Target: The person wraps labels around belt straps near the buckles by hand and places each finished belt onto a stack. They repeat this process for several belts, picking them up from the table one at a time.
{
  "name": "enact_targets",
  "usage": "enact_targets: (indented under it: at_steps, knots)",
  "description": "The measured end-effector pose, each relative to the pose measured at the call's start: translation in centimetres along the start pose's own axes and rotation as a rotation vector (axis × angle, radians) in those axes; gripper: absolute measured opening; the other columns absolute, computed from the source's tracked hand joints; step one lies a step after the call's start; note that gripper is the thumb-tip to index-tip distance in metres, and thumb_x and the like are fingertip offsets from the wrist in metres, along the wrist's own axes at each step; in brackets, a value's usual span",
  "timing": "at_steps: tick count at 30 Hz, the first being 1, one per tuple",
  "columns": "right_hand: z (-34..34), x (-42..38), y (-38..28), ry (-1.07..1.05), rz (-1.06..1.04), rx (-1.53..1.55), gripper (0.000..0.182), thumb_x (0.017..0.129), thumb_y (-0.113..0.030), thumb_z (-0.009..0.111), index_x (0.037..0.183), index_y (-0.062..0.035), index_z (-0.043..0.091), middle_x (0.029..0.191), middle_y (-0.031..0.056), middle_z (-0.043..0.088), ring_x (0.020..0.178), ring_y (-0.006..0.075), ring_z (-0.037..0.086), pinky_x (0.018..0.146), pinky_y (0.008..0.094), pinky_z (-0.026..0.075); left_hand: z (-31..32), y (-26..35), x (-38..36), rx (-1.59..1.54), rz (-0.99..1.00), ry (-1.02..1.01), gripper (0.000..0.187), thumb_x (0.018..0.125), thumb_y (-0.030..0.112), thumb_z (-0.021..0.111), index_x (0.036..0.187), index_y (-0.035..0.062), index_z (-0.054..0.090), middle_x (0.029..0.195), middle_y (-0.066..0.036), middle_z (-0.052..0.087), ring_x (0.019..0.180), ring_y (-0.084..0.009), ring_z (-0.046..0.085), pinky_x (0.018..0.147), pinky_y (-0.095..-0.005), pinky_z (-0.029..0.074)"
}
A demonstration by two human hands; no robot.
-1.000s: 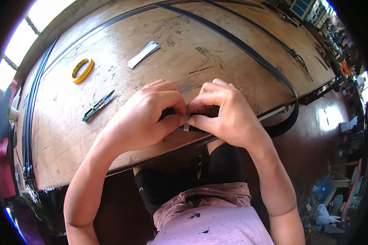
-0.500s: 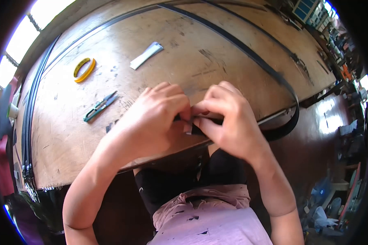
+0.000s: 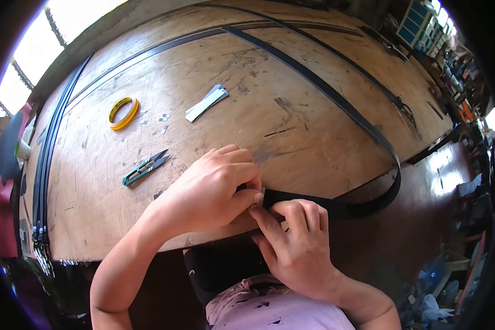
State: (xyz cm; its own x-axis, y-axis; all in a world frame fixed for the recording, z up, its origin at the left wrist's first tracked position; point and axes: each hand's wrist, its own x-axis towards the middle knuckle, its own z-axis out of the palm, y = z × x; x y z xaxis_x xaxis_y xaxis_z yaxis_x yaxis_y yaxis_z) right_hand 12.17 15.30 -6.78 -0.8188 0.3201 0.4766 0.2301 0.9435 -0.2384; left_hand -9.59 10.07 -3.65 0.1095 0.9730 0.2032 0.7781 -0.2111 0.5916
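My left hand (image 3: 225,184) is closed at the table's front edge, its thumb and fingers pinching the end of a wide black strap (image 3: 344,210). A small pale tab (image 3: 262,196) shows at its fingertips. Just to the right and lower, my right hand (image 3: 302,239) has its index fingertip by the left thumb, with its own thumb apart below. Nothing shows between those two fingers. From the hands the strap runs right, loops past the table edge and turns back across the tabletop. Green-handled thread snips (image 3: 143,170) lie left of my left hand.
A yellow tape roll (image 3: 128,116) and a stack of white strips (image 3: 205,103) lie on the wooden table (image 3: 203,66). Small pale scraps (image 3: 164,117) are scattered near the roll. Several black straps (image 3: 52,148) hang together at the left edge. Another strap (image 3: 357,58) crosses the far right.
My right hand has moved down and toward me, its thumb and index finger parting, uncovering the strap beside my left fingers. My left hand keeps its pinch. The view has shifted slightly.
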Motion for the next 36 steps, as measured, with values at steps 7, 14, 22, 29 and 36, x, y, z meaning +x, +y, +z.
enact_targets:
  at_steps: [7,14,22,29,36]
  knots:
    - [0.7,-0.6,0.0,-0.022,0.042,-0.039,0.040,0.084,-0.015,0.068,0.124,-0.0113,0.071,0.111,0.0056,0.055,0.107,0.0249,0.052,0.095,0.0439,0.041,1.2,-0.3,-0.2,0.100,0.085,0.117,0.011,0.084,0.007,0.073,0.088,0.0055,0.063,0.093,-0.008,0.062,0.088,-0.0295,0.058,0.082,-0.0402,0.047]
    - [0.5,-0.3,0.2,-0.035,0.020,-0.073,0.037,0.084,-0.018,0.067,0.120,-0.0126,0.071,0.110,0.0053,0.054,0.104,0.0246,0.051,0.092,0.0438,0.041,1.7,-0.1,-0.5,0.126,0.076,0.126,0.011,0.085,0.006,0.071,0.090,0.0072,0.062,0.094,-0.008,0.060,0.088,-0.0293,0.058,0.082,-0.0403,0.046]
    - [0.5,-0.1,0.3,-0.025,0.000,-0.080,0.038,0.082,-0.016,0.068,0.120,-0.0128,0.070,0.110,0.0050,0.053,0.104,0.0241,0.050,0.092,0.0438,0.040,2.1,0.8,-0.3,-0.041,-0.175,0.236,0.015,0.086,-0.001,0.070,0.099,0.0039,0.065,0.098,-0.011,0.061,0.088,-0.0283,0.060,0.080,-0.0387,0.050]
    - [0.3,-0.4,0.7,-0.010,-0.031,-0.030,0.040,0.082,-0.016,0.069,0.121,-0.0070,0.070,0.111,0.0059,0.055,0.106,0.0244,0.053,0.094,0.0442,0.040,1.7,1.7,-3.9,0.224,0.116,0.269,0.031,0.086,-0.003,0.071,0.114,0.0091,0.077,0.103,-0.010,0.065,0.100,-0.0304,0.062,0.086,-0.0410,0.051]
    - [0.2,-0.5,0.8,-0.010,-0.071,-0.062,0.038,0.083,-0.015,0.068,0.120,-0.0058,0.070,0.112,0.0069,0.056,0.106,0.0237,0.055,0.097,0.0442,0.042,2.1,5.1,-3.7,0.541,-0.135,0.056,0.051,0.086,0.023,0.077,0.135,0.0119,0.069,0.119,-0.006,0.054,0.116,-0.0275,0.050,0.100,-0.0415,0.042]
